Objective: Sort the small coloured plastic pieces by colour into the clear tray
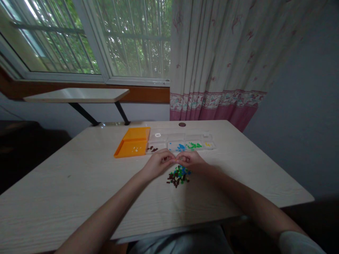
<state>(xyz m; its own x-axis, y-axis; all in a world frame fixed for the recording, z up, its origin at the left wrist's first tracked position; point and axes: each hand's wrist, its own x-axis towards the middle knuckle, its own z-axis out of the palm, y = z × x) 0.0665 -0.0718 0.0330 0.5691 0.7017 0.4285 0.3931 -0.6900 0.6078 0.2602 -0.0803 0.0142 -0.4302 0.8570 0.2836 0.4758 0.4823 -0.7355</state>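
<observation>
My left hand [157, 163] and my right hand [195, 162] meet fingertip to fingertip above the table, both closed in a pinch. Whatever lies between the fingertips is too small to make out. Just below them is a loose pile of small brown, green and blue pieces [176, 178], partly behind my right hand. Beyond my hands lies a clear compartment tray [176, 135]. Its near compartments hold brown pieces [153, 149], blue pieces [180, 147], green pieces [194, 145] and a few yellow pieces [208, 144]. A white ring-like piece [158, 135] is in a far compartment.
An orange tray [126, 150] with several small white pieces [136, 149] adjoins the clear tray's left end. A raised shelf [87, 94] on black legs stands at the table's back left. Behind the wooden table [79, 197] are a barred window and a curtain [212, 70].
</observation>
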